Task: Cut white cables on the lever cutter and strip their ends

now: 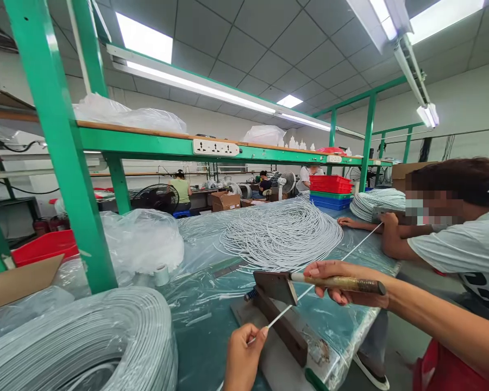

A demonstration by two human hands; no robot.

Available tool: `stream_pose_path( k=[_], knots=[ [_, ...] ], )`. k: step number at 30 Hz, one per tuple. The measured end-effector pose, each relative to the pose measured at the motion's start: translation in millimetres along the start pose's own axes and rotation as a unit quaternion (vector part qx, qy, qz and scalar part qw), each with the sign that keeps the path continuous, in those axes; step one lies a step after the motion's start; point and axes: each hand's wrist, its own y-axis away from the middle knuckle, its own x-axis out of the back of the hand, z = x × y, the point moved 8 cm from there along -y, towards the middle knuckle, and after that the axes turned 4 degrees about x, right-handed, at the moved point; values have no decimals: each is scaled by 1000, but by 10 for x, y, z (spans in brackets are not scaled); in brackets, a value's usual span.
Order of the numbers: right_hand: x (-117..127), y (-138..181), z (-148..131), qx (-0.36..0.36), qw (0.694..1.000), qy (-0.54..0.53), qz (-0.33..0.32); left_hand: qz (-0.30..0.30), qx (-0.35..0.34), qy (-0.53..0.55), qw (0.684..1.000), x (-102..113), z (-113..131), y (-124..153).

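Note:
My left hand [246, 350] pinches a thin white cable [279, 316] between thumb and fingers. The cable runs away to the right, toward a co-worker's hand [388, 220], passing under the raised blade [275, 286] of a bench cutter. Its dark, worn handle [342, 284] lies in my right hand [330, 274], the fingers curled loosely around it. Below the blade sits the cutter's brown bar-like base [281, 326], mounted on a grey plate [244, 317]. Whether the blade touches the cable cannot be made out.
A large coil of white cable [146, 320] stands at front left, a loose heap of cable [281, 233] farther back. Green shelf posts [65, 141] rise on the left. Red and blue trays [330, 187] are stacked at the back; a co-worker [460, 239] sits at right.

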Motion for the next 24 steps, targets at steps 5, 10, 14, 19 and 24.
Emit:
stream_pose_path(
  k=[5,10,14,19,24],
  knots=[
    [-7,32,13,-11,1000,2,-4,-23,-1,-10,1000,-45,-39,-33],
    [4,42,38,-25,1000,-14,-3,-47,-14,-35,998,-73,21,26],
    [-5,61,31,-40,999,12,4,-30,-39,-106,993,-35,200,109],
    [-26,91,16,-55,996,66,2,-29,3,-92,995,1,238,44],
    [20,83,48,-86,993,84,12,-57,75,18,995,-69,3,-102]
  ],
)
